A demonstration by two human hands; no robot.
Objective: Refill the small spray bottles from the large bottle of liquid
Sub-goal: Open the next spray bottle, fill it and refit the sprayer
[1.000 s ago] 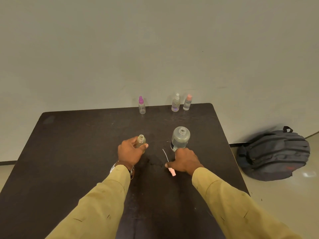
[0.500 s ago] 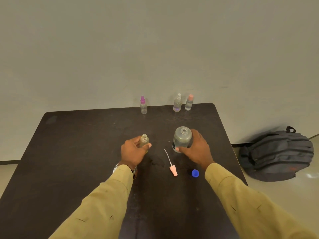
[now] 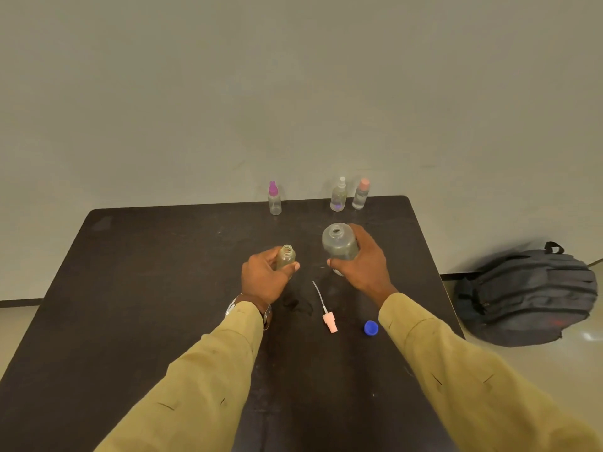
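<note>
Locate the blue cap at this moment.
Head view: the blue cap lies on the dark table, right of centre, between the pink spray nozzle and the right sleeve.

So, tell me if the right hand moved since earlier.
Yes: the right hand left the pink spray head, moving farther from the camera to grip the large bottle.

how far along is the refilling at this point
Done: the blue cap is off the large bottle, and the pink spray head lies on the table. In hand: the left hand grips the open small bottle, the right hand grips the large bottle; no pouring yet. Left: pour, refit the spray head, then perhaps the three capped bottles at the back.
</note>
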